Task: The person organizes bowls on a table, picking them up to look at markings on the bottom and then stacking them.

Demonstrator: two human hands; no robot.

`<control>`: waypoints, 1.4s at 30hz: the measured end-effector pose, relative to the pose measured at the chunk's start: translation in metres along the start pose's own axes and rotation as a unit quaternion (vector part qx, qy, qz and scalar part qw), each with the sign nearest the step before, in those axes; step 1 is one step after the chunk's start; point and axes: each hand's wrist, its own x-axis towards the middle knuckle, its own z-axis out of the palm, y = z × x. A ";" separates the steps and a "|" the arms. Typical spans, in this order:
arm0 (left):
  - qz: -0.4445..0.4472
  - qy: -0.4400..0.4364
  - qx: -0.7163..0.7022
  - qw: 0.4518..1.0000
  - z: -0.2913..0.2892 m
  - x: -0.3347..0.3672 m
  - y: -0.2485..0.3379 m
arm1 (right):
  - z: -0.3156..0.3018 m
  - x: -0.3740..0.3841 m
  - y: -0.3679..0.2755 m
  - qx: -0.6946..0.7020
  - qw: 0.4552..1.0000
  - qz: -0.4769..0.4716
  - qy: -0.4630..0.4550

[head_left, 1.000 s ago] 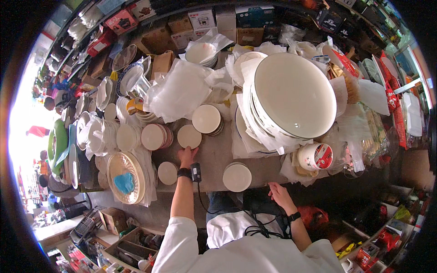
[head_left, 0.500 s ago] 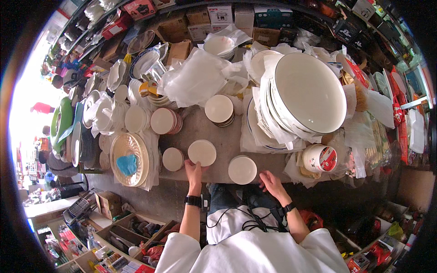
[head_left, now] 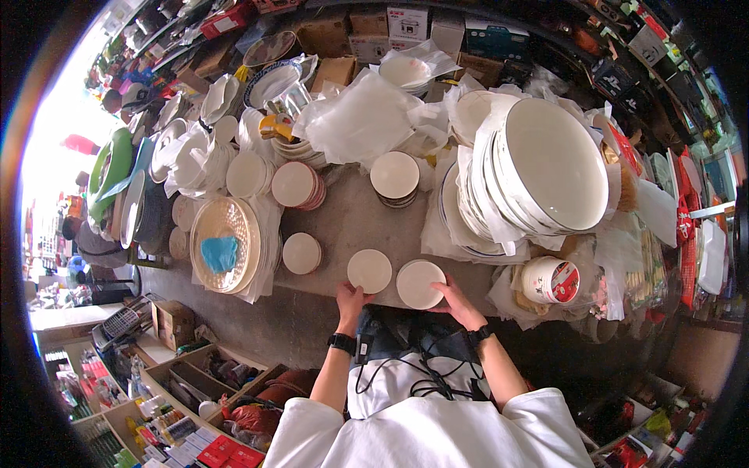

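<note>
Two small round white dishes lie side by side at the table's near edge, a narrow gap between them. My left hand (head_left: 351,301) pinches the near rim of the left dish (head_left: 369,271), thumb on top. On the right dish (head_left: 420,284), my right hand (head_left: 459,303) has its thumb at the right rim and its fingers partly hidden beneath. Further left stands a short stack of similar small dishes (head_left: 302,253). Behind are a red-sided dish stack (head_left: 294,185) and a dark-sided dish stack (head_left: 394,175).
Large white bowls (head_left: 554,164), nested and tilted with paper between them, stand at right. A white tub (head_left: 549,279) is near them. At left, cream perforated trays (head_left: 201,261) hold a blue cloth (head_left: 219,253). Crumpled white wrapping (head_left: 351,121) lies at the back.
My left hand and its dish have come right, nearer the other dish. My right hand, apart from the right dish before, now grips its rim. The whole view has shifted slightly.
</note>
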 end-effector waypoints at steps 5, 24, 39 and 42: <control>-0.001 0.027 0.013 1.000 -0.001 -0.004 -0.006 | 0.004 0.005 0.001 -0.038 0.999 -0.014 0.020; -0.026 -0.182 0.014 0.983 0.081 -0.061 0.007 | -0.008 0.035 -0.002 -0.289 0.942 -0.159 0.068; 0.119 -0.133 0.098 0.979 0.054 -0.069 0.005 | 0.039 -0.006 -0.026 -0.389 0.899 -0.166 0.112; 0.126 -0.100 0.149 0.976 0.035 -0.080 0.030 | 0.064 -0.017 -0.044 -0.416 0.891 -0.151 0.104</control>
